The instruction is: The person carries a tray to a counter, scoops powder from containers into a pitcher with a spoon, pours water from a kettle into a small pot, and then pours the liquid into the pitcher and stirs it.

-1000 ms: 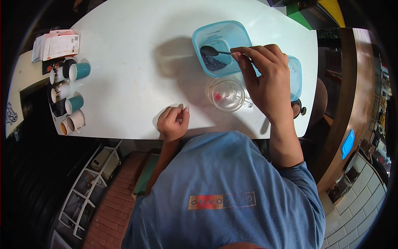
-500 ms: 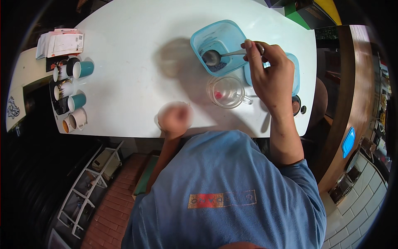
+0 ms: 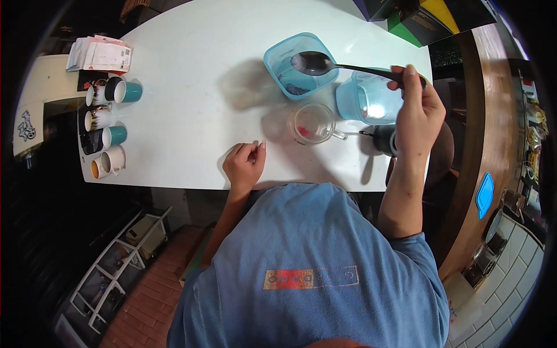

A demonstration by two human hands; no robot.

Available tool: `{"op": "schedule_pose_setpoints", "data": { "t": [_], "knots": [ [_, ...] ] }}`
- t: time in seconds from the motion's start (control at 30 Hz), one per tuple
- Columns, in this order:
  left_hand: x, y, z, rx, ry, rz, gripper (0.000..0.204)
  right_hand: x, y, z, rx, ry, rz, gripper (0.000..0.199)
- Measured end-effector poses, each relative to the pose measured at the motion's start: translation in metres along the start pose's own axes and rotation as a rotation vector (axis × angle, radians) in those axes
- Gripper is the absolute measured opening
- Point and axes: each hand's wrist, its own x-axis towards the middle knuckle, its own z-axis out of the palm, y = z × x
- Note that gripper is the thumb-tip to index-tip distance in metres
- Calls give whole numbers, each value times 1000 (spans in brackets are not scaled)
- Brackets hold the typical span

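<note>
My right hand (image 3: 419, 110) is closed on the handle end of a metal spoon (image 3: 316, 62). The spoon's bowl hangs over a light-blue square tub (image 3: 275, 56), with dark bluish bits at the tub's bottom. A second blue tub (image 3: 348, 98) stands to the right, partly under my right hand. In front of the tubs is a clear glass mug (image 3: 321, 129) with a small red spot inside, its handle turned right. My left hand (image 3: 242, 166) rests near the table's front edge, fingers curled and thumb up, with nothing visible in it.
On the white table (image 3: 191, 116), several cups (image 3: 132, 92) line the left side beside a stack of packets (image 3: 107, 57). A dark cup (image 3: 384, 139) with a thin handle sticking out stands right of the mug. Dark boxes (image 3: 426, 26) occupy the far right corner.
My right hand has moved right and the spoon has risen from inside the blue tub to above it. My left hand, blurred before, now rests still. More of the second tub shows.
</note>
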Motion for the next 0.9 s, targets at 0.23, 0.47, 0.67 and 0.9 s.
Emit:
{"op": "schedule_pose_setpoints", "data": {
  "t": [0.23, 0.47, 0.67, 0.9],
  "knots": [
    [-3, 1, 0, 23, -12, -18, 23, -23, 4, -43, 160, 194, -53, 32],
    [1, 0, 1, 36, 3, 11, 23, -83, 22, -59, 119, 192, -283, 29],
    [1, -1, 1, 38, 0, 0, 24, -113, 36, -75, -493, -131, -869, 24],
    [-3, -4, 2, 44, 0, 11, 26, -55, 24, -19, -79, 94, -685, 13]
  ]
}}
